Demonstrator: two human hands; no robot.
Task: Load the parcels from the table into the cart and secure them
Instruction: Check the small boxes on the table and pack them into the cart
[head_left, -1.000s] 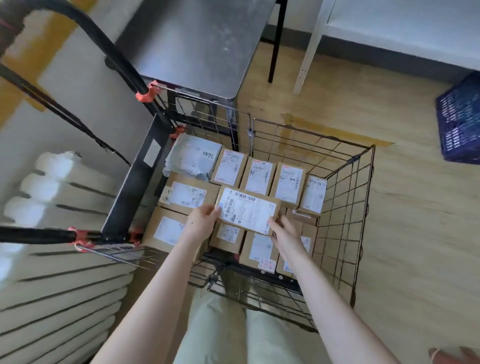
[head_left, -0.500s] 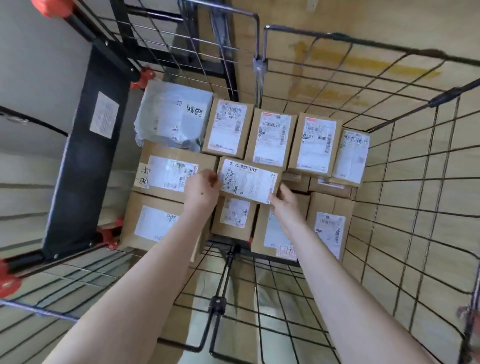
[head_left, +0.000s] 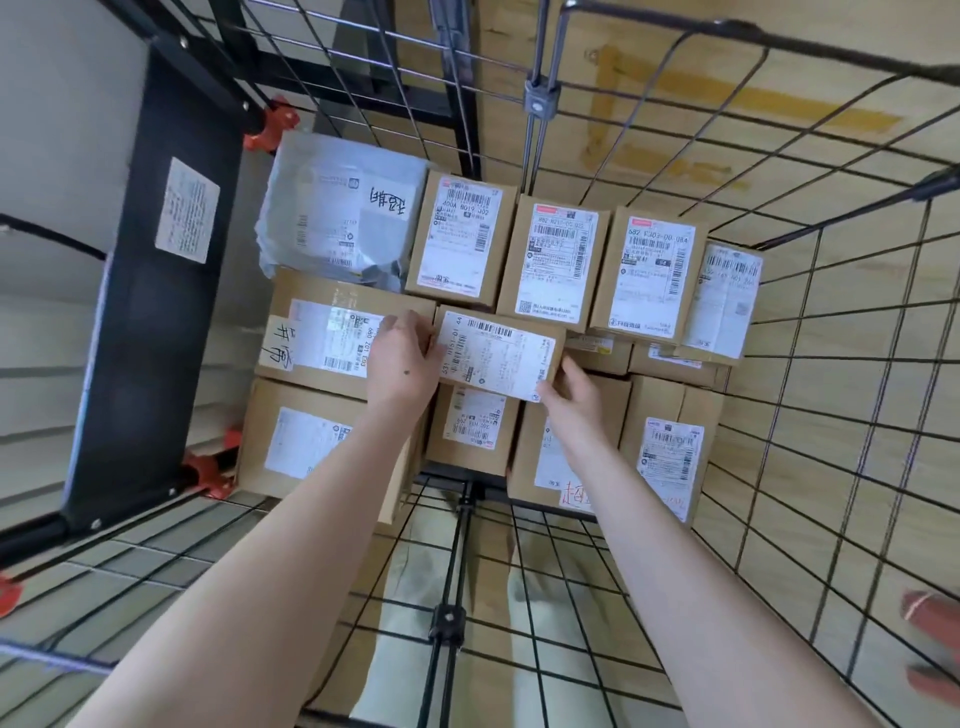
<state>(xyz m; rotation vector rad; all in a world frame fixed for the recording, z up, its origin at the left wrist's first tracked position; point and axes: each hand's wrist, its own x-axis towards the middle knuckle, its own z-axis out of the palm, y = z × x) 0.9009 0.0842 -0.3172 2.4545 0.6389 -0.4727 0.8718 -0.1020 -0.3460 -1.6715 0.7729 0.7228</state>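
parcel (head_left: 501, 356), small, label up, sits at the middle of the cart (head_left: 857, 332), on top of the boxes beneath. left hand (head_left: 402, 361) grips its left end, fingers curled over the edge. right hand (head_left: 574, 397) pinches its near right corner. cannot tell whether it already rests its weight on the layer below or hangs just above.

around it:
- grey poly mailer (head_left: 337, 223) in the far left corner
- row of four boxes (head_left: 556, 260) along the far edge, labels up
- two larger cartons (head_left: 322, 338) side by side along the left edge
- further boxes (head_left: 670, 447) along the near edge and toward the near right corner

progress, as judged: loading looks well along. the cart floor is mostly covered and a second layer is starting at the centre. this parcel is not yet let go. the table is out of view, so how many parcels wait there is unknown. no strap, cord or cover shows over the load, so securing looks undone.
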